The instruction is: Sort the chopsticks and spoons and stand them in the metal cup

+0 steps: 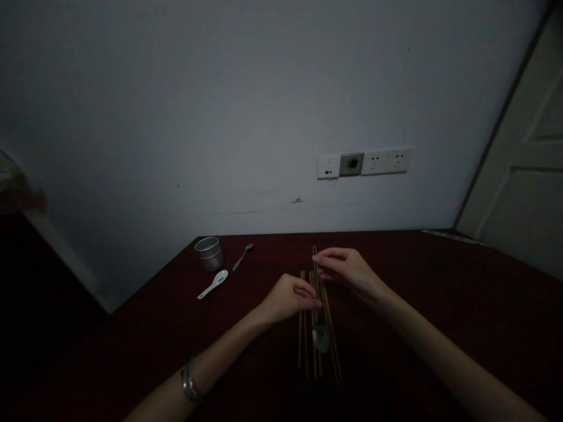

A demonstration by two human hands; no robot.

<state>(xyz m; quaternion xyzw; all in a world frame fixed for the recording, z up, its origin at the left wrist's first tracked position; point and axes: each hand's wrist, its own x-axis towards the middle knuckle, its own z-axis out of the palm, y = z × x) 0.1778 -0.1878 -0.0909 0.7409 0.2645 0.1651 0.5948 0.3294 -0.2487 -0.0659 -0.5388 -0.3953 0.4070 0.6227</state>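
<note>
Dark reddish-brown counter [396,305], head view, set against a pale wall [246,105]. At centre right, a large metal spoon [321,338] points its bowl toward the wearer and its handle toward the wall; it lies over the middle of a group of wooden chopsticks [307,346], and whether it touches them cannot be told. The chopsticks run roughly lengthwise in three pairs, the rightmost slanting outward at its near end. Right hand [347,266]: fingers pinching the handle close to its far end. Left hand [288,299]: fingers gripping the same handle lower down, just above the bowl; a silvery bracelet [188,382] encircles this wrist. Far left on the counter: a grey metal cup [210,255], upright; just in front of it, a white porcelain spoon [213,285] with a blue mark in its bowl; to the right of the cup, a small metal teaspoon [243,257], its bowl toward the wall. Above the counter, a row of sockets [387,161] is mounted on the wall; a pale panelled door [528,170] stands at the right edge. Lighting is dim.
</note>
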